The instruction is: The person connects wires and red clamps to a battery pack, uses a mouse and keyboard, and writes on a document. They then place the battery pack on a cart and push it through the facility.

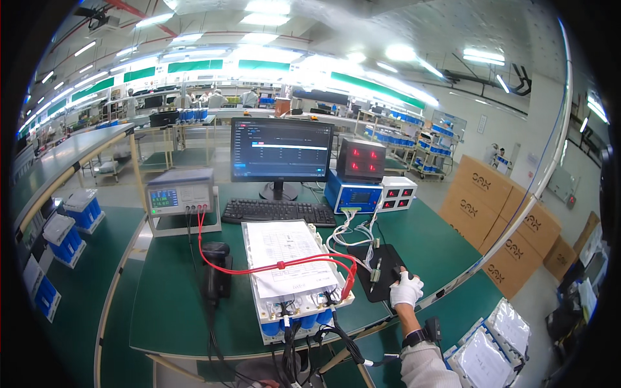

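Observation:
My right hand, in a white glove, rests at the right edge of a black mouse pad. Its fingers curve over a small dark computer mouse, mostly covered by the hand. To the left of it lies a battery pack of blue cells in a white frame, with printed paper sheets on top. Red test leads cross the sheets, and black cables hang from the pack's near end. White wires with connectors lie on the pad. My left hand is out of view.
Behind the pack stand a monitor, a keyboard, a bench meter, and a blue instrument beside red-digit displays. A barcode scanner sits at left. Cartons and more packs are at right.

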